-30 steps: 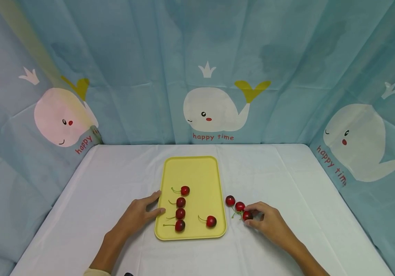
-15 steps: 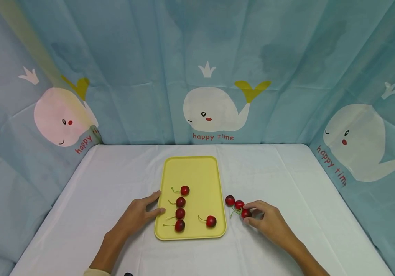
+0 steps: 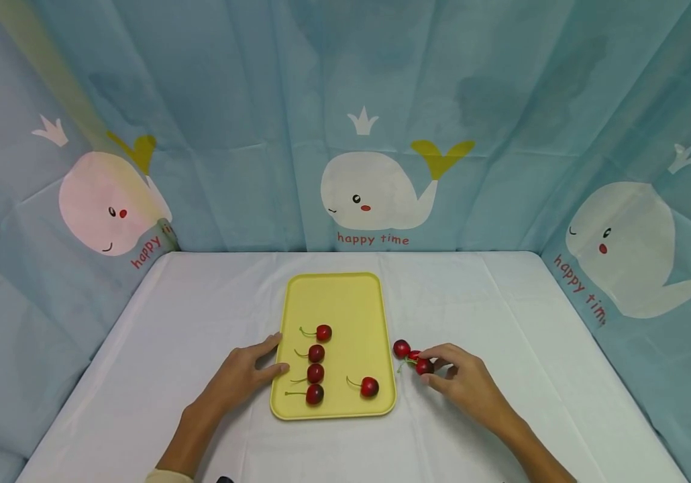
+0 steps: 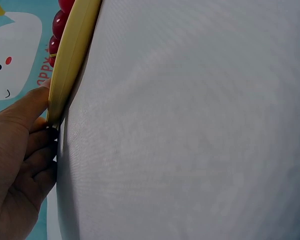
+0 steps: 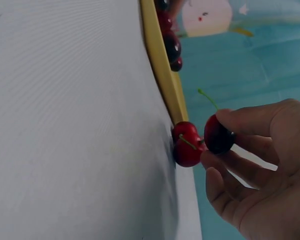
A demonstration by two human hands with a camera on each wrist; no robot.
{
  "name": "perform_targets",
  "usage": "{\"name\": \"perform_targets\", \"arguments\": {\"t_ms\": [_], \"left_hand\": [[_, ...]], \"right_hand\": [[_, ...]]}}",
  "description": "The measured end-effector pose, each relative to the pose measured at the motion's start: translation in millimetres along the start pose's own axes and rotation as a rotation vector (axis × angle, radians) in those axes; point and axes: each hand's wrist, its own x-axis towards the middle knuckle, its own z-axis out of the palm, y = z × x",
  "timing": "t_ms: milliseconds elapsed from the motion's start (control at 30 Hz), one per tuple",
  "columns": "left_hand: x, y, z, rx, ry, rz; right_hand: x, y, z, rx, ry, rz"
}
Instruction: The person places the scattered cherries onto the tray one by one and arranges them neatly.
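In the head view, my right hand (image 3: pixel 469 386) pinches a dark red cherry (image 3: pixel 423 366) by its round body, just right of the tray. The right wrist view shows that held cherry (image 5: pixel 218 135) between thumb and fingertips, its green stem pointing up. Two more cherries lie close beside it: a dark one (image 3: pixel 402 348) near the tray's edge and a red one (image 3: pixel 414 355) partly hidden by my fingers. At the left edge of the yellow tray (image 3: pixel 345 302), my left hand (image 3: pixel 241 376) holds the rim, thumb over it and the other fingers outside.
Several stemmed cherries stand in a column on the tray's left half, the top one (image 3: pixel 324 333) furthest back. A single cherry (image 3: pixel 369 387) sits at its lower right. White cloth (image 3: pixel 472 295) covers the table; a blue whale-print curtain (image 3: pixel 231 134) encloses the back and sides.
My right hand has moved a little left and away from me with the pinched cherry, and the two beside it have shifted slightly. The left hand and tray stay put.
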Motion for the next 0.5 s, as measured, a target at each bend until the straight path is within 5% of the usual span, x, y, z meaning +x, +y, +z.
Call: {"name": "perform_targets", "arguments": {"t_ms": [500], "left_hand": [[0.2, -0.3, -0.4, 0.001, -0.002, -0.001]], "right_hand": [[10, -14, 10, 0.063, -0.018, -0.096]]}}
